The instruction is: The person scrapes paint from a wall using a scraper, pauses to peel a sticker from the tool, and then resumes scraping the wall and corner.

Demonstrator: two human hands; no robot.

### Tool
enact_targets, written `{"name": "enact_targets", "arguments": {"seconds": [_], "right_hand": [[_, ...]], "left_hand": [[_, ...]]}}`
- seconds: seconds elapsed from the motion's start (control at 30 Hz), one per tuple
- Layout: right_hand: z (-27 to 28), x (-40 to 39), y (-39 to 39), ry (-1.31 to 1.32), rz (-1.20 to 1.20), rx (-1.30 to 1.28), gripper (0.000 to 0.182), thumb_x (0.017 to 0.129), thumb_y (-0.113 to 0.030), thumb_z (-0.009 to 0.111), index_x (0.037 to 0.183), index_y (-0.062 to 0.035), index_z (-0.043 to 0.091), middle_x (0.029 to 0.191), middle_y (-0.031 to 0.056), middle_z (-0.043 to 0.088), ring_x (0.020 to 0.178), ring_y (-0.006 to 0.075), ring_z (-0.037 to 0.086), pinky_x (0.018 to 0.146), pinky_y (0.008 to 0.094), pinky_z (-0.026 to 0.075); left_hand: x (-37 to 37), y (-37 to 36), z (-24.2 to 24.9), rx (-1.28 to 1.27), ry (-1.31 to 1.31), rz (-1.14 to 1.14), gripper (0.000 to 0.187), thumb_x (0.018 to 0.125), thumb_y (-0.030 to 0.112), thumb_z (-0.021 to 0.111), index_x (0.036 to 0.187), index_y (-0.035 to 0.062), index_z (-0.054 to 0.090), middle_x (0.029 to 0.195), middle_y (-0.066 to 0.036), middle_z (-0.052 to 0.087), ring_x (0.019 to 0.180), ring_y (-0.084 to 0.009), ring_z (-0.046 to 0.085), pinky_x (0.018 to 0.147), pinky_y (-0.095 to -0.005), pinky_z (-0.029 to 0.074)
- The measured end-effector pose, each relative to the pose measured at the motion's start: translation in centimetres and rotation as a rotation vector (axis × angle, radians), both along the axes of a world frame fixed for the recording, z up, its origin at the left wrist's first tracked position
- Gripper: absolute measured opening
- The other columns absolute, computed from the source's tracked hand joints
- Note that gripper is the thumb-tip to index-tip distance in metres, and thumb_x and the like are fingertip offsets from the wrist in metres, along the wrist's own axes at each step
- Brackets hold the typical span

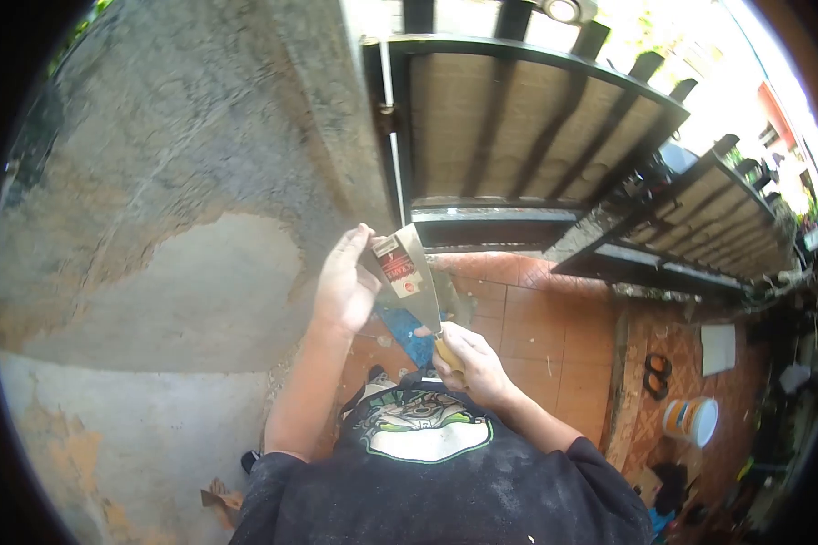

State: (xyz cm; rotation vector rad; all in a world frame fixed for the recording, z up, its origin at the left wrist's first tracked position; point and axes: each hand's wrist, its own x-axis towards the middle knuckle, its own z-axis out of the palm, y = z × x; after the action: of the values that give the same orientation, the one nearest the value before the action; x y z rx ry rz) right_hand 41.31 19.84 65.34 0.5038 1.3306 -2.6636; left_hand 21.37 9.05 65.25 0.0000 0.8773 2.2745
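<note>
My right hand (471, 363) is wrapped around the yellow handle of a scraper (418, 289). Its wide metal blade points up and away from me and carries a red and white label. Beside the blade's left edge is my left hand (345, 280), fingers stretched upward and fingertips right at the blade's corner. To the left of both hands rises a wall with a smooth grey plastered patch (236, 286) bordered by rougher, darker surface. A blue piece (404, 334) lies on the floor below the blade.
A dark metal gate (527, 127) with tan panels stands ahead, and another gate section (700, 213) angles off right. On the orange tiled floor (554, 331) are dark sandals (656, 375), a white bucket (693, 421) and a pale sheet (718, 350).
</note>
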Motion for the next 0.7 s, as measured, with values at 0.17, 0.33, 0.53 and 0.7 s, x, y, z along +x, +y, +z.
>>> {"name": "enact_targets", "arguments": {"seconds": [0.17,0.33,0.53,0.7], "right_hand": [[-0.5,-3.4,-3.5,0.044,0.180,0.302,0.035,0.103,-0.031,0.042,0.118,-0.0030,0.058,0.060,-0.0048,0.039,0.051,0.0041,0.035,0.048,0.0212,0.029],[-4.4,-7.1,-6.7,-0.028,0.085,0.341,0.024,0.098,-0.020,0.053,0.114,-0.0018,0.055,0.071,-0.0003,0.048,0.055,0.0063,0.044,0.049,0.0220,0.033],[-6.0,-11.8,-10.6,-0.319,0.017,0.038,0.014,0.095,-0.009,0.057,0.100,-0.0098,0.044,0.081,0.0040,0.052,0.058,0.0100,0.048,0.047,0.0235,0.040],[-9.8,-15.6,-12.2,-0.518,0.193,-0.625,0.015,0.100,-0.022,0.048,0.098,-0.0070,0.050,0.077,0.0005,0.048,0.053,0.0063,0.037,0.043,0.0204,0.031]], "left_hand": [[-3.2,-13.2,0.5,-0.172,0.196,0.237,0.010,0.096,0.013,0.056,0.106,0.0085,0.057,0.096,-0.004,0.061,0.097,-0.0192,0.059,0.084,-0.0382,0.051],[-0.9,-21.8,-0.6,-0.749,0.162,0.544,0.039,0.094,0.022,0.059,0.129,0.0114,0.044,0.136,-0.014,0.037,0.132,-0.0283,0.034,0.098,-0.0422,0.044],[0.4,-30.0,-13.1,-1.519,0.253,0.158,0.070,0.089,0.030,0.064,0.145,0.0148,0.026,0.155,-0.028,-0.007,0.144,-0.0456,-0.002,0.115,-0.0513,0.016],[1.7,-29.9,-10.2,-1.547,0.428,0.186,0.074,0.088,0.027,0.064,0.148,0.0139,0.022,0.151,-0.035,-0.012,0.142,-0.0517,0.004,0.114,-0.0515,0.023]]}}
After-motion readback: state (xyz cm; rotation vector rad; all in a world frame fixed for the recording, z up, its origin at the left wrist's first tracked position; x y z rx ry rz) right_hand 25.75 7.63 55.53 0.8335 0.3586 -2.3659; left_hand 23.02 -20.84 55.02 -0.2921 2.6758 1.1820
